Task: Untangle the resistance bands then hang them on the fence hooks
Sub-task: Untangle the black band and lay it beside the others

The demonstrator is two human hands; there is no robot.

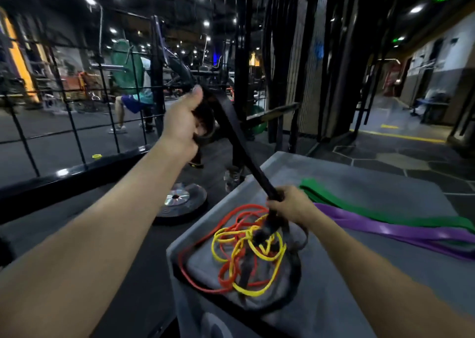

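A black resistance band (240, 147) stretches taut between my two hands. My left hand (183, 121) is raised in front of the wire fence (72, 129) and grips the band's upper end. My right hand (290, 204) grips the band lower down, just above a tangle on the grey box (359, 173). In that tangle lie a thin orange band (226, 219) and a thin yellow band (223, 237), knotted with more black band (293, 281). A green band (341, 198) and a purple band (385, 228) lie flat and apart on the box to the right.
A weight plate (180, 201) lies on the dark floor between the box and the fence. Beyond the fence a person sits at a gym machine (131, 80). A black steel rack (241, 62) stands behind my left hand. A corridor opens at the right.
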